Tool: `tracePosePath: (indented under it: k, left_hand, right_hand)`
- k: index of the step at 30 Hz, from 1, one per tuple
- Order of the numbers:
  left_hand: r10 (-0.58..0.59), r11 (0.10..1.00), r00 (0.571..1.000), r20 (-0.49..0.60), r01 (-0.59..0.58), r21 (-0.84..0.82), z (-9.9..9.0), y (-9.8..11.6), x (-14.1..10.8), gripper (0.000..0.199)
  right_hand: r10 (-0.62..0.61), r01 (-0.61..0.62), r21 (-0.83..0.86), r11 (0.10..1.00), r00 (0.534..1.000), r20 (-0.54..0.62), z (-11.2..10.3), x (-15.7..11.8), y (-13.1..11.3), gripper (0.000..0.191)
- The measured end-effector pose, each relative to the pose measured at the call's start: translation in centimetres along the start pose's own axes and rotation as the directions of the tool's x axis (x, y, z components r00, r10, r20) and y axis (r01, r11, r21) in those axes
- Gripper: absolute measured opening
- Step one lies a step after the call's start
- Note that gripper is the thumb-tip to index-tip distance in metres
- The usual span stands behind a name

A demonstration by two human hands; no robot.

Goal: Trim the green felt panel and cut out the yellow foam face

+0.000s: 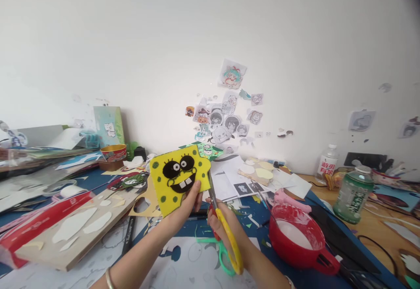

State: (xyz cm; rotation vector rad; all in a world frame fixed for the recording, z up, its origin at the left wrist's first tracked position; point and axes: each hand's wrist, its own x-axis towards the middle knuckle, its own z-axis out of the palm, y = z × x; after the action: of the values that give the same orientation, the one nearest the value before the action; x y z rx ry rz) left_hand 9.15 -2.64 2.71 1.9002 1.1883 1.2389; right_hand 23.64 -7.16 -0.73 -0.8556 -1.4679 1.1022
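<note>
My left hand [192,199] grips the lower right edge of a yellow cartoon-face cutout [164,171]. The piece has green spots, black shapes round two white eyes, and a black grinning mouth with two white teeth. Yellow-handled scissors [226,228] are in my right hand [226,219], the fingers wrapped round the handle. Their blades point up along the cutout's right edge; whether they touch it I cannot tell. Below my right hand, a green scissor-like handle [223,258] shows over the white drawn-on paper [187,262]. My fingers partly hide the blades' lower end.
A red bowl [295,236] with whitish paste and a stick in it stands at right, near a green bottle [354,195] and a clear bottle [327,164]. At left lie a board [75,236] with white cutouts and a red plastic sheet [49,223]. Paper scraps litter the blue mat.
</note>
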Motion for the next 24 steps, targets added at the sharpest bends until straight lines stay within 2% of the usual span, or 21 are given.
tracePosePath:
  k: [10, 18, 24]
  left_hand:
    - [-0.013, 0.999, 1.000, -0.006, 0.013, -0.044, 0.2, -0.4, 0.0, 0.059]
    - [-0.004, 0.999, 1.000, -0.007, 0.004, -0.041, 0.3, -0.5, -0.1, 0.058]
    - [0.003, 0.999, 1.000, -0.006, -0.004, -0.053, 0.3, 0.1, -0.2, 0.058]
  right_hand:
    - [-0.019, 0.020, -0.071, 0.997, 1.000, 0.018, 0.1, 0.0, 0.0, 0.043]
    - [-0.031, 0.035, -0.080, 0.996, 0.998, 0.055, -0.4, -0.4, -1.1, 0.044]
    - [-0.061, 0.069, -0.081, 0.994, 0.994, 0.088, -0.4, -0.5, -1.1, 0.046]
